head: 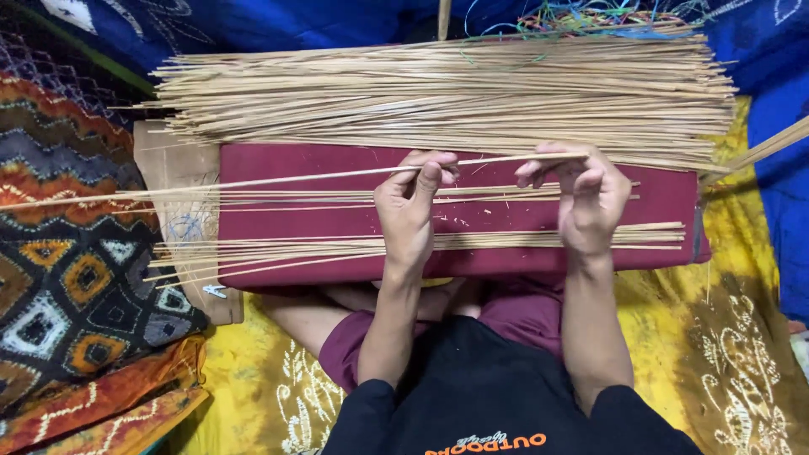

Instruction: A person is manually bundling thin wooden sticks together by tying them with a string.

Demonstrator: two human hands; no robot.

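My left hand point(411, 206) and my right hand point(586, 194) both pinch one long thin bamboo strip point(278, 180) that runs from the right hand far out to the left, above a maroon cloth-covered board point(666, 198) on my lap. Two small groups of loose strips lie flat on the board: one point(320, 198) under the held strip, another point(337, 249) near its front edge. A big pile of bamboo strips point(438, 88) lies across the far side of the board.
A cardboard sheet point(181, 194) sticks out under the board's left end. Patterned cloth point(67, 278) lies at the left, yellow patterned cloth point(725, 337) at the right, blue cloth point(784, 168) behind. Tangled coloured threads point(590, 17) sit beyond the pile.
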